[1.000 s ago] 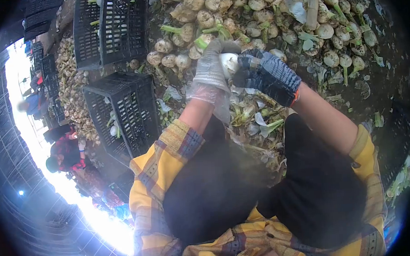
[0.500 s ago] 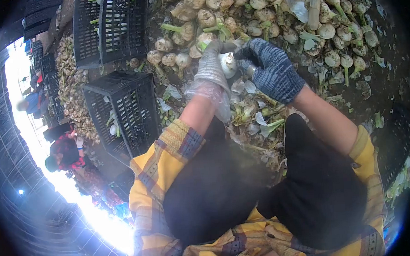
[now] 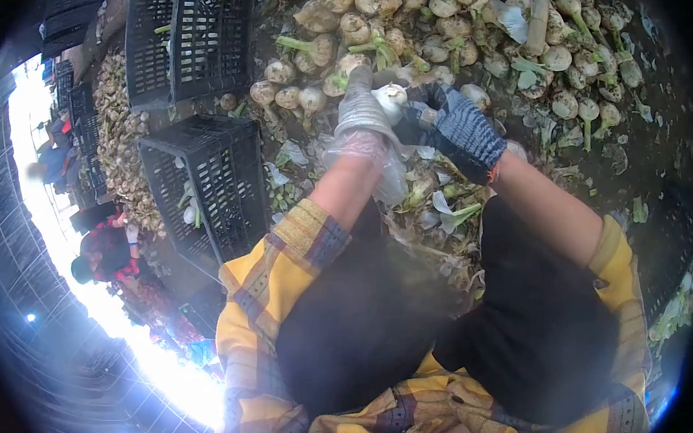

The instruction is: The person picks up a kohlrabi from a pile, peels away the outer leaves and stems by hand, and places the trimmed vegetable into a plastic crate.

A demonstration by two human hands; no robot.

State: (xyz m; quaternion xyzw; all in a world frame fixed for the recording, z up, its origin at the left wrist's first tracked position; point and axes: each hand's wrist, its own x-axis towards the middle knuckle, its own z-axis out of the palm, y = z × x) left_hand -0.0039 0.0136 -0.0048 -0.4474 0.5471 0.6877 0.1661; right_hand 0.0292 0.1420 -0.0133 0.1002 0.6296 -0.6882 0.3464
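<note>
Head view: left hand (image 3: 360,111) grips bulb (image 3: 391,99), apparently steadying it; right hand (image 3: 462,128) curled at bulb's 4 o'clock, hold unclear.

Dark brown earth floor (image 3: 595,189): toward its left edge stand an upper black slotted plastic crate (image 3: 213,54) and, just below it in view, a lower black slotted plastic crate (image 3: 238,187). Beyond these, a long heap of small pale bulbs (image 3: 124,143). Near the floor's far left edge, a person in a red-and-black checked shirt and dark cap (image 3: 110,251); farther up, a person in blue clothing (image 3: 56,161), indistinct. Overhead, a dark ribbed roof (image 3: 14,237).
</note>
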